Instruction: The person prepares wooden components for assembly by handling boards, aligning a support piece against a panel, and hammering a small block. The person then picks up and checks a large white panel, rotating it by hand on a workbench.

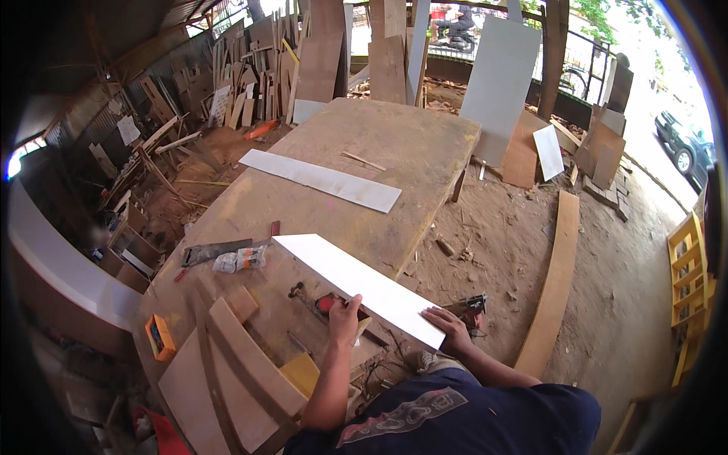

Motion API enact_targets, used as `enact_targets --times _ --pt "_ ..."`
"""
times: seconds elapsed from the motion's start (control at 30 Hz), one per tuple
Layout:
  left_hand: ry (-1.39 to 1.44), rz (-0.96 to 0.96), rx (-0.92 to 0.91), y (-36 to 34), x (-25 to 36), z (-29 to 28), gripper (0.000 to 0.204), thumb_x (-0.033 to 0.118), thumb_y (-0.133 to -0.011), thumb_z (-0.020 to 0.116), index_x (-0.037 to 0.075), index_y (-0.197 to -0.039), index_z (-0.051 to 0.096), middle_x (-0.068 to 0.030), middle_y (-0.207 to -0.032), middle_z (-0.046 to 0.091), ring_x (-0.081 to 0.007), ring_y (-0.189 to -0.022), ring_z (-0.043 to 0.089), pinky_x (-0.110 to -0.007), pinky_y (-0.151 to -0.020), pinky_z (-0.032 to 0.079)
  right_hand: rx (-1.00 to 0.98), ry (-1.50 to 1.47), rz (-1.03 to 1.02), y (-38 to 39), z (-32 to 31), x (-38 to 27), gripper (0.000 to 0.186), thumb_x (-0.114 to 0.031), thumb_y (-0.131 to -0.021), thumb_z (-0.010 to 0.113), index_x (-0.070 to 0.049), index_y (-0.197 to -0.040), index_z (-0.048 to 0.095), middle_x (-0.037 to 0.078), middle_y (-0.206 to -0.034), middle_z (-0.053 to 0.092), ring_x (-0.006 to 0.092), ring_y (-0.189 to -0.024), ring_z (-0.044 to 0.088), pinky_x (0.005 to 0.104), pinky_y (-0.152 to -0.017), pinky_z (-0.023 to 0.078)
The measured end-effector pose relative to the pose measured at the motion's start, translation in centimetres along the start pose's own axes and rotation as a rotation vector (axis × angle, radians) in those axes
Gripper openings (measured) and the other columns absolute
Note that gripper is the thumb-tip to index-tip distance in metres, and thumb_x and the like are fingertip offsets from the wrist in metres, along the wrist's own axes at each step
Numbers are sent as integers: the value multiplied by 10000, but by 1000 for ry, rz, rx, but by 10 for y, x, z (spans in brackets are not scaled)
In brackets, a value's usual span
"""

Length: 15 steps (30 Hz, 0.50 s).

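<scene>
A long white board (356, 280) with an angled far end lies tilted across my hands over the worktable (379, 136). My left hand (345, 315) is closed on its near edge, thumb pressed along the side. My right hand (451, 330) grips it near the right end, fingers over the top. Partly under the board are a red round object (327, 303) and a dark metal tool (299, 292). Left of these lie a dark saw blade (205, 253), plastic packets (235, 260), an orange-edged box (159, 338) and several cut wood panels (201, 383). Another white strip (318, 178) lies farther back.
Stacked boards (311, 61) lean at the back, beside a tall grey panel (500, 76). A long plank (550, 280) lies on the dirt floor at right, near yellow wooden frames (686, 273) and a dark power tool (474, 307). A parked car (682, 148) stands outside.
</scene>
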<state>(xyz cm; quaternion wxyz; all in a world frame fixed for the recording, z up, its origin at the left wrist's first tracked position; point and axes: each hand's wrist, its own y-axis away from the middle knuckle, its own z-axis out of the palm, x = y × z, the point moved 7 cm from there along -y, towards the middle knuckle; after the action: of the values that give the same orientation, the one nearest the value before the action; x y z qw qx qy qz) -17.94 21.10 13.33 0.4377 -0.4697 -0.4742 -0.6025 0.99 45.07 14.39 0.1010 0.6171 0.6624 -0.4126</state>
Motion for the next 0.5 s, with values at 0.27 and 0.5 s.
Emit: enact_targets --times 0.27,0.5 --pt "67 -94 -187 -46 -33 82 410 237 -1026 727 -46 -1311 643 -81 -1162 721 -127 -984 690 -287 -824 570 40 -227 134 -21 -8 100 460 -102 -843 826 -86 -1294 732 157 -1246 754 314 -1129 746 373 -963 582" --pt "79 -201 -74 -13 -75 54 456 188 -1050 679 -13 -1447 581 -95 -1221 728 -162 -1046 709 -314 -852 577 123 -638 609 -54 -1 175 383 -233 -923 831 15 -1199 737 121 -1067 795 197 -972 749 337 -852 574"
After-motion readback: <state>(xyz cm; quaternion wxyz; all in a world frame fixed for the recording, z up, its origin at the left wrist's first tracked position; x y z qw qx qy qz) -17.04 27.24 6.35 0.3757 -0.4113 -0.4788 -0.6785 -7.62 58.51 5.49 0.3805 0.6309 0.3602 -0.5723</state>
